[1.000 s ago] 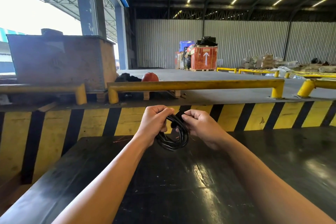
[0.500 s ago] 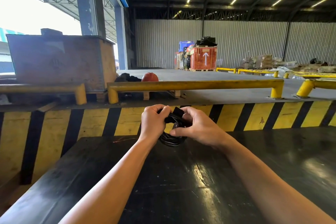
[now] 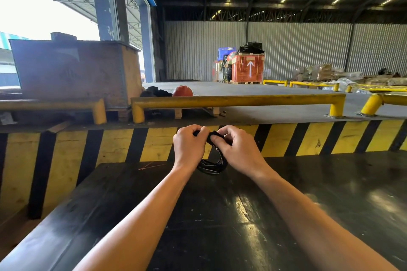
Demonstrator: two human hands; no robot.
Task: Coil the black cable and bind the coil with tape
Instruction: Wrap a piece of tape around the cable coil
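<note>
A small coil of black cable (image 3: 211, 166) hangs between both hands, held up above the far part of the black tabletop (image 3: 242, 215). My left hand (image 3: 189, 146) grips the coil's top left with closed fingers. My right hand (image 3: 239, 149) pinches a short black strip or band (image 3: 214, 135) at the coil's top, next to the left fingers. The upper half of the coil is hidden behind the hands; only its lower loops show. I cannot tell whether the strip is tape or cable end. No tape roll is in view.
A yellow-and-black striped barrier (image 3: 308, 138) runs just beyond the tabletop's far edge. Behind it stand yellow guard rails (image 3: 237, 100), a wooden crate (image 3: 74, 72), a red hard hat (image 3: 182, 91) and an orange crate (image 3: 250, 69) on the warehouse floor.
The hands have drawn closer at the coil's top. The right hand moved from the coil's side up onto the black strip beside the left fingers; the coil hangs slightly lower and narrower.
</note>
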